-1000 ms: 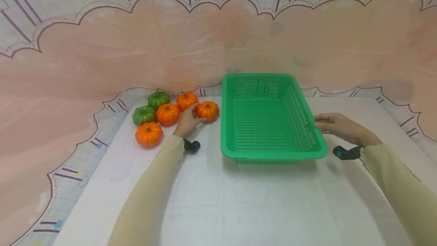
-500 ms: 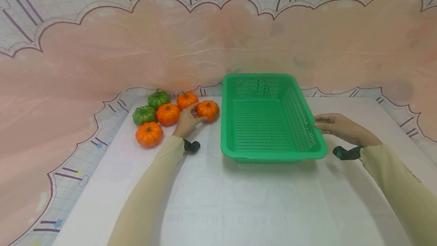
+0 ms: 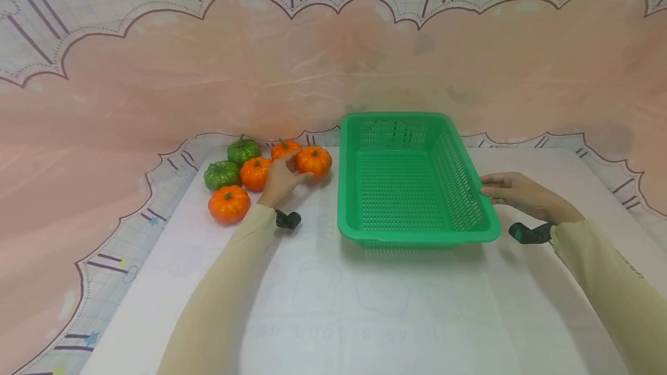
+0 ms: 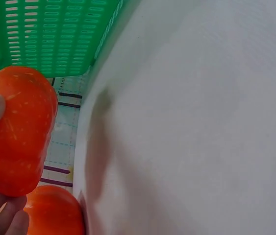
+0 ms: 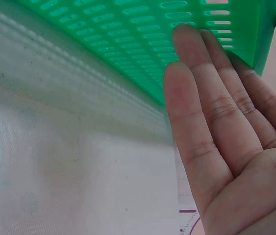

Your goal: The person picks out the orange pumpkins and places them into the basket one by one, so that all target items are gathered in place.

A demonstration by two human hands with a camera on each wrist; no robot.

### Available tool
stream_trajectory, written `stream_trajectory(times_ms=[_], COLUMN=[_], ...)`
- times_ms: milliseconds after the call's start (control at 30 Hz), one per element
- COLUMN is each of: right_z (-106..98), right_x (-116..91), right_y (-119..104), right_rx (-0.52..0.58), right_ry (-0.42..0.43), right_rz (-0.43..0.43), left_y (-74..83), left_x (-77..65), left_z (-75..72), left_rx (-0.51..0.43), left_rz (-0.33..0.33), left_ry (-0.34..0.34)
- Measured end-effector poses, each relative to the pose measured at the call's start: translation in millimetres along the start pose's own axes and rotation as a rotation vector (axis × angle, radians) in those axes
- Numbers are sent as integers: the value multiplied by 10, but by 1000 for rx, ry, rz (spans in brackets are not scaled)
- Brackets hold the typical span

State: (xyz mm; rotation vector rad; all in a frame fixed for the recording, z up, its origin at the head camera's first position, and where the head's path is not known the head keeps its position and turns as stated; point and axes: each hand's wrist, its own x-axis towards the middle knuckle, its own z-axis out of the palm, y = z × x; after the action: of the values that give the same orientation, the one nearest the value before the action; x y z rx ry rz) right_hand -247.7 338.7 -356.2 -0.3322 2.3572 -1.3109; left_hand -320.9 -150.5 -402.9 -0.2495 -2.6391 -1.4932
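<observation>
A: What's in hand, and where?

B: One orange pumpkin (image 3: 315, 161), just left of the green basket (image 3: 417, 237), beside the middle stretch of its left rim. Underside hidden; can't tell whether it touches the table

A: How is it held?

B: Left hand (image 3: 278, 181) pinches it, thumb on one face, fingertips on the opposite one; left wrist view shows both

A: And the other hand?

B: Right hand (image 3: 521, 195) is at the basket's right wall. Fingers (image 5: 187, 98) nearly straight, slightly parted, laid against the pierced side below the rim. Thumb only partly in view, by the rim

A: Neighbours?

B: All farther left of the basket than the held one. A second orange pumpkin (image 3: 284, 147), partly behind the left hand; a third orange pumpkin (image 3: 254, 173) beside two green pumpkins (image 3: 222, 175); a fourth orange pumpkin (image 3: 229, 204) nearest the wearer

A: Wider ground?

B: White table (image 3: 365, 300) under the basket, faint print on its near part. Peach backdrop (image 3: 208, 91) behind the basket, scalloped border. Pale sleeves (image 3: 208, 294) come in from the near side, left and right of the basket, a black device (image 3: 530, 233) at each wrist
</observation>
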Motion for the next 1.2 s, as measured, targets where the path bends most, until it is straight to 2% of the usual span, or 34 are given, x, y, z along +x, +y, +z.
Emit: stream_trajectory(times_ms=[300, 567, 767, 867, 1067, 1200], right_z=[5, 6, 6, 4, -1, -2], right_x=[9, -1, 15, 20, 17, 15], right_y=[-7, -29, -23, -17, -10, -12], right_rx=[-4, -10, -10, -6, -19, -21], right_ry=[0, -3, 1, 0, -1, -1], right_rz=[8, -5, 10, 9, 19, 23], left_y=[143, 286, 386, 421, 480, 520], left_x=[-37, -6, 29, 45, 76, 107], left_z=[-148, -335, -510, -583, -716, -795], left_rx=[97, 115, 121, 107, 32, 18], left_rz=[13, 67, 73, 58, -10, -63], left_ry=[16, -36, -77, -79, -107, -140])
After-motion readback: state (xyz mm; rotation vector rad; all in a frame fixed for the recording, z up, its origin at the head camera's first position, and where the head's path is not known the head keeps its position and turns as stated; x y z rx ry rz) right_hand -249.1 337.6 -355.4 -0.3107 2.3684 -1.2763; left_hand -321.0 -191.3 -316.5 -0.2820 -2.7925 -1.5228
